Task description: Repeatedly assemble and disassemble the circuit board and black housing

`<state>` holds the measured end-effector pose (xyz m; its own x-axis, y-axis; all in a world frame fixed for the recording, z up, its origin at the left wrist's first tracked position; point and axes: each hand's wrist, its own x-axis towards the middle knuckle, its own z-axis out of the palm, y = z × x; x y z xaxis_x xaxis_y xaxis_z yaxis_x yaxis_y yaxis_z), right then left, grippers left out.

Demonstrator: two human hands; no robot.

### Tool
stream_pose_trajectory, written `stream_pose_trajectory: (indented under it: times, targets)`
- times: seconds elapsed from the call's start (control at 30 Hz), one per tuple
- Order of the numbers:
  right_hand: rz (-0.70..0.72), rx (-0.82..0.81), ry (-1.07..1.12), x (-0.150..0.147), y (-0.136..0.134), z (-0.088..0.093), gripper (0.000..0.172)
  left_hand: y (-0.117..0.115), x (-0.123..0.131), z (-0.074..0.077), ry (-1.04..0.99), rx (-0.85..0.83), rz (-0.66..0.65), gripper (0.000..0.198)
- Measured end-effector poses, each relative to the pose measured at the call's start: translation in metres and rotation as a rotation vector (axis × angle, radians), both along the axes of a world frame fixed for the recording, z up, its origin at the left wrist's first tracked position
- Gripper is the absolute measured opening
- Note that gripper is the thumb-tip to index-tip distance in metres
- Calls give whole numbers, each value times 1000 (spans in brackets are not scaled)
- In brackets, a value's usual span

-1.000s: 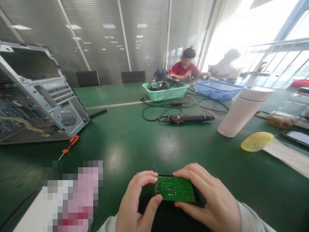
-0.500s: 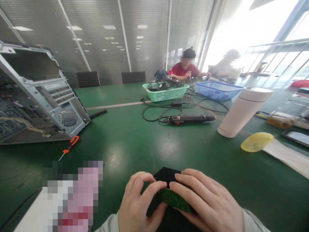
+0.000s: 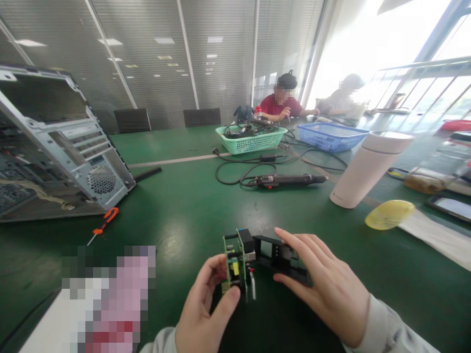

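My left hand grips a green circuit board assembly by its lower left edges. The assembly stands upright, two boards stacked on posts, with a black block on top, a yellow part between the boards and a bent metal lead on its right side. My right hand holds a black plastic casing between thumb and fingers; the casing has rectangular openings and faces the boards. The casing's left end lies right beside the boards, and I cannot tell whether they touch.
An open computer case stands at left, an orange-handled screwdriver near it. A black electric screwdriver with its cord lies ahead. Behind are a green basket of cables and a blue basket. A pale pink tumbler stands right. Two people sit beyond.
The circuit boards and the black casing, held together between both hands before, are now apart. My left hand has the boards turned on edge; my right hand has moved slightly right with the casing.
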<state>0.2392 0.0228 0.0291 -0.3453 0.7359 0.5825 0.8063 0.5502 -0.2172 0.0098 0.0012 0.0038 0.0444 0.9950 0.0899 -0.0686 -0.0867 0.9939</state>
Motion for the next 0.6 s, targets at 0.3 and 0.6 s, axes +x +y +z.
stream_pose_trajectory:
  times: [0.3, 0.6]
  targets:
    - [-76, -67, 109, 1, 2, -8, 50, 3, -11, 4, -91, -228, -212, 49]
    - [-144, -424, 470, 3, 4, 12, 44, 5, -6, 12, -146, -192, -234, 51]
